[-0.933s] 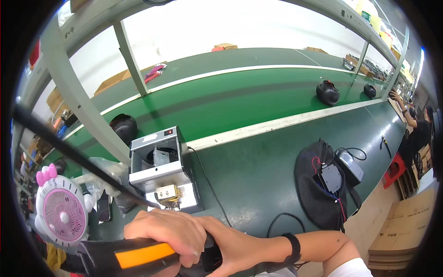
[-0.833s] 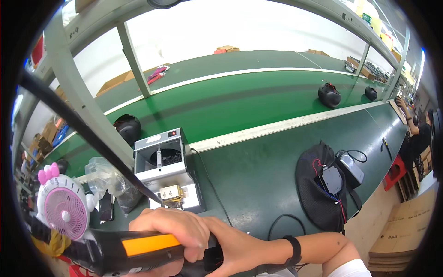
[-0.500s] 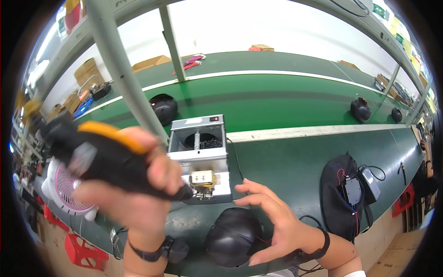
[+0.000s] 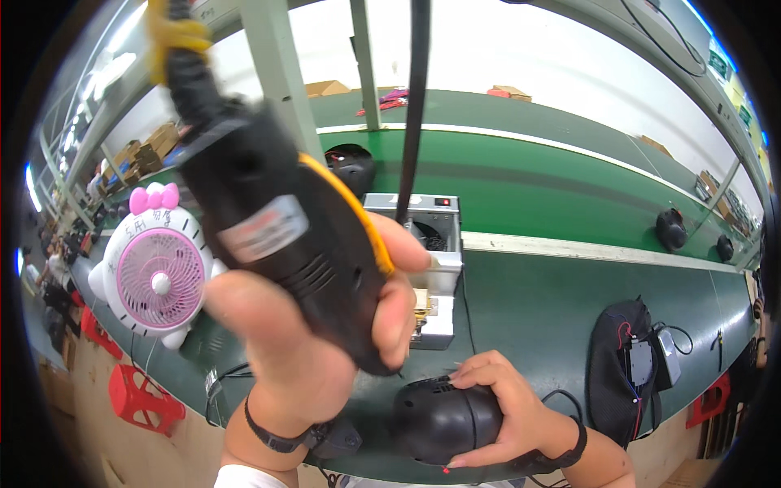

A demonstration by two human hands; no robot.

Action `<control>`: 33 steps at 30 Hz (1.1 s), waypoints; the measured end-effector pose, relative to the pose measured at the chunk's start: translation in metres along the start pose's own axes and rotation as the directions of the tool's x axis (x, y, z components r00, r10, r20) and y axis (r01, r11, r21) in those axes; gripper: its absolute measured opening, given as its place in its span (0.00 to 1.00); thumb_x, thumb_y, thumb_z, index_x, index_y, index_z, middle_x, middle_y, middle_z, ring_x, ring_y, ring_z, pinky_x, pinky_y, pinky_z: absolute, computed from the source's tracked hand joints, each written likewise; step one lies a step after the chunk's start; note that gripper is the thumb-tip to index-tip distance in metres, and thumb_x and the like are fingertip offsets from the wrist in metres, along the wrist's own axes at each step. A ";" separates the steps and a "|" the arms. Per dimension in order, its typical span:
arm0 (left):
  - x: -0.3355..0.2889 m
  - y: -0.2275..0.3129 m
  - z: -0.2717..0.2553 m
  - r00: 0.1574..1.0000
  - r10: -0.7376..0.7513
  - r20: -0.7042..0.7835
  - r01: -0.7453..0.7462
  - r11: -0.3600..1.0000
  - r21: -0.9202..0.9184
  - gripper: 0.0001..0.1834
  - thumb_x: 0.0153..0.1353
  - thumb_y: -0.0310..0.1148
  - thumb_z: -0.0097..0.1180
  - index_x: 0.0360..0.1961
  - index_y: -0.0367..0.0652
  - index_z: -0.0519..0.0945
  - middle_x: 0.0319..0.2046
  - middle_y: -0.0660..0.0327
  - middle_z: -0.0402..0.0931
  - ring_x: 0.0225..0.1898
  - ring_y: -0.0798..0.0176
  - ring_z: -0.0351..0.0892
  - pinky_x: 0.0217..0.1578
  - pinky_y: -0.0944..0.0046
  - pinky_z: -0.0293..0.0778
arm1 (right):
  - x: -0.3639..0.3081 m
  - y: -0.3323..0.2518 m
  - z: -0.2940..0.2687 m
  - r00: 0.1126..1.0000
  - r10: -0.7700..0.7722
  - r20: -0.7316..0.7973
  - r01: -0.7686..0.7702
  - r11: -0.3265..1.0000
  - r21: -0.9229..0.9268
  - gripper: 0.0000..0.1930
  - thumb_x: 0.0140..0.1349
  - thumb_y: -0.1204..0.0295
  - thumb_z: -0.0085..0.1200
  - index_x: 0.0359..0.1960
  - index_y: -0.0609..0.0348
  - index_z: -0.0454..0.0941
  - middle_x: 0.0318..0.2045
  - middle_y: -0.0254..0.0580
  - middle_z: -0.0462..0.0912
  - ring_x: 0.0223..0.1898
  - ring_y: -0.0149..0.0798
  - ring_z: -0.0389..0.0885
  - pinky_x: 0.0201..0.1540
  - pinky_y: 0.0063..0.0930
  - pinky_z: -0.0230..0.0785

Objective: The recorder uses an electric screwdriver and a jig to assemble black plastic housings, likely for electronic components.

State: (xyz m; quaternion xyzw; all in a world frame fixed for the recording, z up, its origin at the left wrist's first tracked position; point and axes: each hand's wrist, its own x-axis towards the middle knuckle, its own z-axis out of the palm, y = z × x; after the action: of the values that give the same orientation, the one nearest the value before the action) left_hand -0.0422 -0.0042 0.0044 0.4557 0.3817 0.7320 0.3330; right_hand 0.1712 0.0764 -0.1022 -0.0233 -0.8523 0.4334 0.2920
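Note:
My left hand point(image 4: 301, 350) is closed around a black electric screwdriver point(image 4: 285, 220) with a yellow-orange strip, held up large before me. Its narrow end points down and to the right, above the bench. My right hand point(image 4: 521, 415) grips a black rounded helmet-like shell point(image 4: 447, 419) on the bench, fingers on its upper side and thumb at its near edge. Small vent slots show on top of the shell, and a tiny red piece point(image 4: 446, 470) lies below the thumb. Behind the screwdriver stands a grey screw feeder point(image 4: 439, 281), partly hidden, with dark screws in its tray.
A white and pink fan point(image 4: 163, 281) stands left. At the right lie a black padded piece point(image 4: 614, 370) with wires and a small module, and pliers point(image 4: 717, 348). More black shells point(image 4: 671, 229) sit on the green conveyor point(image 4: 537, 195). A dark strap point(image 4: 413, 106) hangs ahead; metal posts rise behind.
My left hand has lifted the screwdriver away from the feeder and tilted it more upright. My right hand has closed on the shell, which is turned so its vents show. The view has shifted left.

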 end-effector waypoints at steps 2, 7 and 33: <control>-0.005 0.009 0.000 0.996 0.083 0.035 -0.079 0.991 -0.104 0.54 0.45 0.88 0.37 0.36 0.39 0.72 0.12 0.66 0.69 0.09 0.69 0.66 0.11 0.64 0.65 | 0.000 0.000 0.003 1.000 0.014 -0.008 -0.014 0.999 -0.032 0.42 0.37 0.57 0.81 0.53 0.61 0.71 0.45 0.48 0.77 0.48 0.48 0.76 0.49 0.38 0.72; -0.022 0.017 0.000 0.986 0.135 -0.099 -0.149 0.977 -0.153 0.57 0.41 0.89 0.40 0.35 0.36 0.73 0.14 0.63 0.72 0.10 0.65 0.69 0.13 0.63 0.68 | 0.006 -0.003 0.017 0.999 -0.014 -0.039 0.013 1.000 -0.016 0.42 0.38 0.57 0.81 0.53 0.60 0.71 0.44 0.47 0.77 0.47 0.48 0.76 0.47 0.38 0.72; 0.007 -0.008 0.019 0.979 0.202 -0.018 -0.202 0.977 -0.061 0.51 0.46 0.85 0.45 0.42 0.42 0.71 0.16 0.68 0.69 0.14 0.66 0.69 0.18 0.62 0.68 | -0.011 -0.022 0.012 0.873 0.459 0.166 -0.486 0.785 0.383 0.59 0.39 0.48 0.77 0.70 0.61 0.55 0.63 0.59 0.67 0.66 0.56 0.66 0.67 0.43 0.58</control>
State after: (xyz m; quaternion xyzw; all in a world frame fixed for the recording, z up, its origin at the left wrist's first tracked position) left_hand -0.0261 0.0099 0.0060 0.4771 0.3124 0.7763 0.2686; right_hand 0.1791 0.0509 -0.0965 -0.1597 -0.7167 0.6632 0.1448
